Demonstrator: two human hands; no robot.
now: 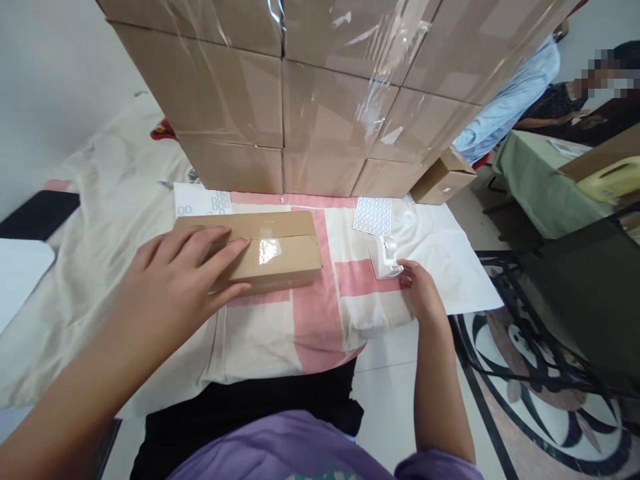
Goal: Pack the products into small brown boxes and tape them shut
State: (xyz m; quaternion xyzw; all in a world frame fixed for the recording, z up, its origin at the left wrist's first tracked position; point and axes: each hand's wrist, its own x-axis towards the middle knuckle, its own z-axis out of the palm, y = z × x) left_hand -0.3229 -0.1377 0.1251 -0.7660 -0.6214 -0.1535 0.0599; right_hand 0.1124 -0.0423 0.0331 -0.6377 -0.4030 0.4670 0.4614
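Observation:
A closed cardboard box [295, 250] lies on the cloth-covered table, with a shiny piece of clear tape [270, 249] across its top seam. Spread over the left part of the box is my left hand [187, 270], its fingers stretched on the top and the thumb along the near edge. To the right stands a white tape dispenser [385, 259] with a roll in it. The fingers of my right hand [416, 283] are curled together at its cutter end; whether they pinch a tape end there is too small to tell.
Behind the box rises a wall of stacked cartons [330, 113] in clear wrap. A sheet of printed stickers [373, 215] lies near a smaller carton [444, 179]. A dark chair [585, 300] stands at right; beyond, a person [555, 110] sits by a green-covered table [535, 173].

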